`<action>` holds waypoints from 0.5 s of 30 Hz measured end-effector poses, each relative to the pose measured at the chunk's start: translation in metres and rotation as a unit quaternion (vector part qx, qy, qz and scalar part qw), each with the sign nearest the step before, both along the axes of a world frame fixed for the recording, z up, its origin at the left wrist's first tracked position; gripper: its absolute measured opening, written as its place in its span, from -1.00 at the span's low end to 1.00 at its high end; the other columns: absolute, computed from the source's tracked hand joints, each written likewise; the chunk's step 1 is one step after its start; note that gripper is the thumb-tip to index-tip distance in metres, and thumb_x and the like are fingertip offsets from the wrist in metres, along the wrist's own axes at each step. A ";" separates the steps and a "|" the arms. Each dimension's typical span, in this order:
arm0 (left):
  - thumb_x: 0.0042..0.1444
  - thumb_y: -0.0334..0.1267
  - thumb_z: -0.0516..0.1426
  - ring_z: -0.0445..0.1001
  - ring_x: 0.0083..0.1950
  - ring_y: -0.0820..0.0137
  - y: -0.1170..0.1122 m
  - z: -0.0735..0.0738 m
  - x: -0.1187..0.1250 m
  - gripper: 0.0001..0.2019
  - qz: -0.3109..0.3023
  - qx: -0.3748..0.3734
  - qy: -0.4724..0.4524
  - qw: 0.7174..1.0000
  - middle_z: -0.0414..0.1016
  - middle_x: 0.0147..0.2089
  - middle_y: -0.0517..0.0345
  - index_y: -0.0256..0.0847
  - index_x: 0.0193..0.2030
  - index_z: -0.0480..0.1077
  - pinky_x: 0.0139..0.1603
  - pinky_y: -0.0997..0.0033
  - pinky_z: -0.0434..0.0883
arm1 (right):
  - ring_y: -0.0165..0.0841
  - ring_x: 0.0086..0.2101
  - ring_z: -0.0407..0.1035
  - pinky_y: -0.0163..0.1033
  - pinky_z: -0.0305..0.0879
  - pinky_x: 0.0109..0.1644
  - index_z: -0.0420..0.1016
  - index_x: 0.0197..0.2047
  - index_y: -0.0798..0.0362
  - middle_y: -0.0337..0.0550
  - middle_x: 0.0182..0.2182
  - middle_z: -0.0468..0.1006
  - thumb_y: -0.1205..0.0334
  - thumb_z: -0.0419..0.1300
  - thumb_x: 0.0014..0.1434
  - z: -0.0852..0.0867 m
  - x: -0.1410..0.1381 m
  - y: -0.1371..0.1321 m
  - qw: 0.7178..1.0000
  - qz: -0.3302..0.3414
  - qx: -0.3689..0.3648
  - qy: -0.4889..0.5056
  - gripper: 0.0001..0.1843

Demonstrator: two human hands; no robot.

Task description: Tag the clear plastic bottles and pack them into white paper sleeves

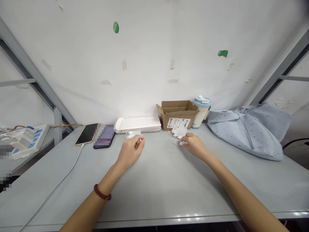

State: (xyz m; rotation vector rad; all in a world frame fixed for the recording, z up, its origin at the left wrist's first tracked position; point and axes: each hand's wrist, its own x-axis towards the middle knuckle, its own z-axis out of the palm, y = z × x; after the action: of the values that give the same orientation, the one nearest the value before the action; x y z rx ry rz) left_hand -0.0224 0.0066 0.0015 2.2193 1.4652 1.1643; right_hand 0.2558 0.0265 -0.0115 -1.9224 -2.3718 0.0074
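Observation:
My right hand (194,145) pinches a small white tag (182,142) between thumb and fingertips, low over the table. Right behind it lies a loose pile of white tags with thin strings (179,131), in front of the cardboard box. My left hand (130,149) is curled closed above the table, thumb against the bent index finger, and I see nothing in it. Just beyond its knuckles rests another small group of white tags with strings (135,132), partly hidden by the hand. A red bracelet circles the left wrist.
Behind the left hand is a stack of white envelopes (140,124). An open cardboard box (180,117) and a blue-lidded cup (201,112) stand by the wall. Two phones, one a black phone (87,134) with a cable, lie left; a blue-grey cloth bag (246,132) lies right.

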 end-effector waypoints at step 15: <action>0.19 -0.29 -0.10 0.24 -0.53 0.46 -0.019 -0.022 0.024 -0.77 -0.145 -0.026 0.120 0.982 0.34 -0.53 0.20 -0.23 -0.28 0.37 -0.46 0.47 0.13 | -0.26 -0.22 0.33 -0.24 0.23 -0.20 0.40 -0.28 0.12 -0.01 -0.25 0.45 0.45 0.04 0.13 -0.001 -0.012 -0.011 0.995 0.086 -0.019 0.049 -0.86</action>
State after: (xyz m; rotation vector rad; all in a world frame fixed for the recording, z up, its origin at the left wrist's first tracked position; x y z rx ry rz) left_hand 0.0020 -0.0123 -0.0209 2.5007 1.1776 0.7806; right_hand 0.2438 0.0156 -0.0129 -1.6849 -2.4779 0.1556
